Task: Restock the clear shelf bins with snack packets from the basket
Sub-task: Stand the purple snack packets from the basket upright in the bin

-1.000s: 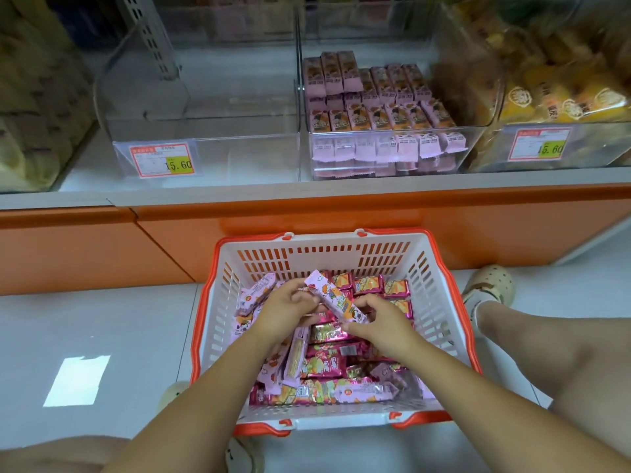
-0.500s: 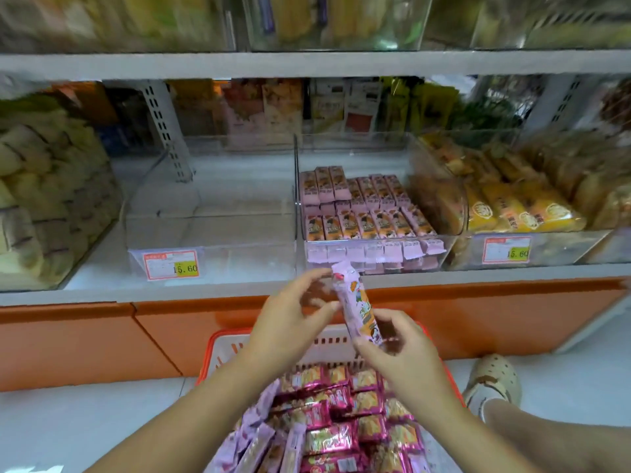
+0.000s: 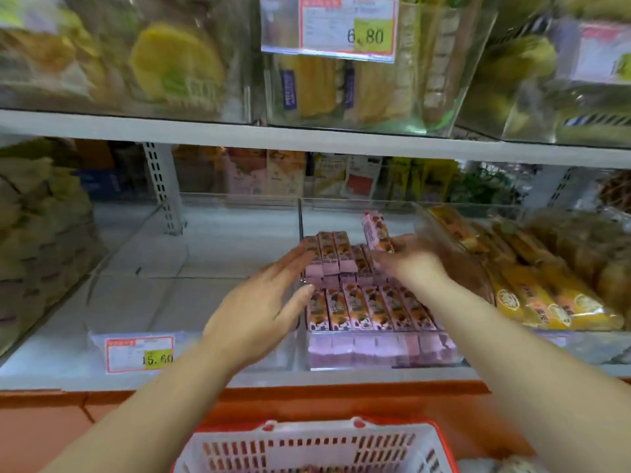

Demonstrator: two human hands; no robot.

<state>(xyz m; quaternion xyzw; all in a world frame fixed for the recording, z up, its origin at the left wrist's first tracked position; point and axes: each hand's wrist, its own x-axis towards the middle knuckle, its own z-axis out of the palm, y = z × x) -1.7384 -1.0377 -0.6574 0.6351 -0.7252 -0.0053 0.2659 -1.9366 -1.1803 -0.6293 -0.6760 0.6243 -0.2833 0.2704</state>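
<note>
The right hand (image 3: 411,259) pinches one pink foil snack packet (image 3: 375,232) above the half-filled clear plastic bin (image 3: 375,353); left hand (image 3: 259,308) spread, empty. Beside it, another bin (image 3: 191,349) stands bare: plenty left.

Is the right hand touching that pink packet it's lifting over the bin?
Touching. The head view shows the right hand gripping the pink packet's lower end.

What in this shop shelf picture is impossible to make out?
All in the head view:
- Contents of the white and orange plastic basket: cut off by the bottom edge.
- Small print on the red-bordered price label: too small, blurred.
- Lettering on the pink snack packet in the right hand: motion blur.
- Left side of the stacked pink packets: behind the left hand.
</note>
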